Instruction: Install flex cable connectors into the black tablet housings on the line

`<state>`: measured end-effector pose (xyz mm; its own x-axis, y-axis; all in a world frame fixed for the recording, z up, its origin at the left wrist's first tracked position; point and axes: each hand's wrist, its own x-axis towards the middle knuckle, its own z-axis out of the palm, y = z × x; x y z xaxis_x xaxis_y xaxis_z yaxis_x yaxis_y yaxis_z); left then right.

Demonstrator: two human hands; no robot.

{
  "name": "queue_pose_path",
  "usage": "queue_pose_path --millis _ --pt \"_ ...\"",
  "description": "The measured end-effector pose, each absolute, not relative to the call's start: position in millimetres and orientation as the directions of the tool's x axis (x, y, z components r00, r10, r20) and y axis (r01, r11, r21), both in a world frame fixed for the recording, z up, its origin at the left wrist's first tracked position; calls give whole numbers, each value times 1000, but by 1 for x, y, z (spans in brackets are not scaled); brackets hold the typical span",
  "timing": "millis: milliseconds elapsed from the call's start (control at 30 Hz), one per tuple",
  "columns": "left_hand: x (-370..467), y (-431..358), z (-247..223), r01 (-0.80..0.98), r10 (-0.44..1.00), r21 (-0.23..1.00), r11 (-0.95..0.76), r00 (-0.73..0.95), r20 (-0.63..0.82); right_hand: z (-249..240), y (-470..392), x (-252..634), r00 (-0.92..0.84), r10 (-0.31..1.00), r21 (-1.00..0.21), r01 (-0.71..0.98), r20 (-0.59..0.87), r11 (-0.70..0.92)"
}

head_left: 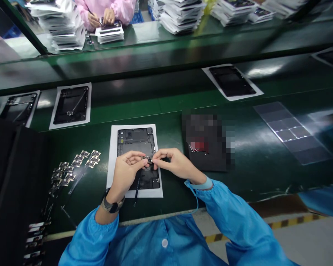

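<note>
Between my hands is a small circuit board (147, 158), held just above a black tablet housing (135, 136). My left hand (125, 170) is closed in a pinch on the board's left side. The fingertips of my right hand (175, 162) are pinched at its right end; any tiny part between them is too small to make out. Under the housing lies a white paper sheet (113, 147). A dark flat ribbon cable (137, 190) slants below the board over the housing's lower edge; whether the two are joined is unclear.
Several small circuit boards (65, 173) lie at left, beside a black box (13, 192). On the right are a black mat (205, 162) with tiny parts and a clear plastic sheet (291, 133). More housings (72, 103) line the far strip. A co-worker's hands (108, 17) work opposite.
</note>
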<state>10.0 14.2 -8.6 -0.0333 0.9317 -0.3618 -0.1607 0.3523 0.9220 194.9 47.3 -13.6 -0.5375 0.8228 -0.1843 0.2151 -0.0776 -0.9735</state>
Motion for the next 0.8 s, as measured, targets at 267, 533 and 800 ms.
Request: queue_pose_path --millis 267,533,800 --pt "11 15 -11 -171 918 908 384 -40 -396 -16 48 195 -560 808 -975 206 -185 -80" --pt "4 18 -13 -185 900 881 435 58 -432 -17 50 197 -610 763 -974 196 -214 -117" --pt "3 18 -12 -145 874 862 485 108 -474 -22 53 201 -675 697 -970 160 -242 -182"
